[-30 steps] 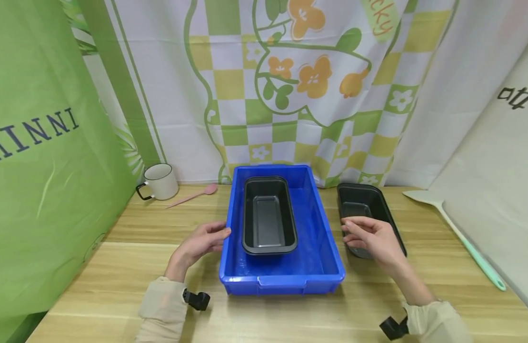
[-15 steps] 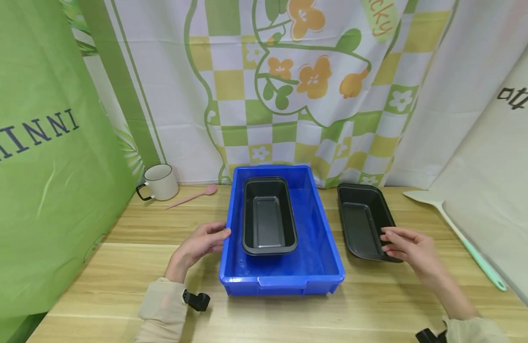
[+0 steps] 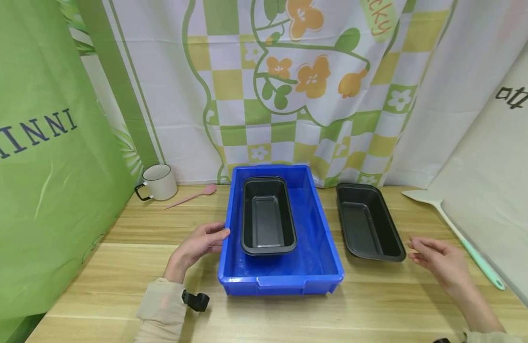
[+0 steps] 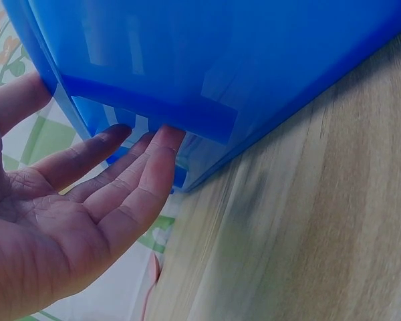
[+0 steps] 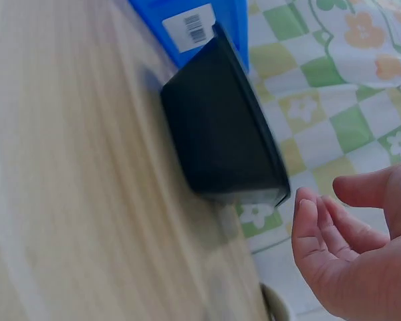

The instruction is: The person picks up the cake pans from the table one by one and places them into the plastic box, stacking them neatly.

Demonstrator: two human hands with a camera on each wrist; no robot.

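A blue plastic bin (image 3: 285, 286) stands mid-table with a dark loaf pan (image 3: 268, 221) inside it, toward its left. My left hand (image 3: 201, 245) is at the bin's left wall, thumb at the rim; in the left wrist view its loosely bent fingers (image 4: 157, 170) touch the wall's outside. To the right of the bin, a second dark loaf pan (image 3: 368, 224) sits on the table. Just off that pan's right edge hovers my right hand (image 3: 443, 262), fingers loosely bent with nothing in them. The right wrist view has this loaf pan (image 5: 214, 127) side-on, beyond the fingertips.
At the back left are a white mug (image 3: 160, 182) with a black handle and a pink spoon (image 3: 193, 196). A spatula (image 3: 461, 236) with a mint-green handle lies along the right side. Patterned curtains (image 3: 229, 95) hang close behind the table.
My right hand has moved rightward, from over the right-hand loaf pan to beside its right edge. The left hand stays at the bin, and both pans keep their places.
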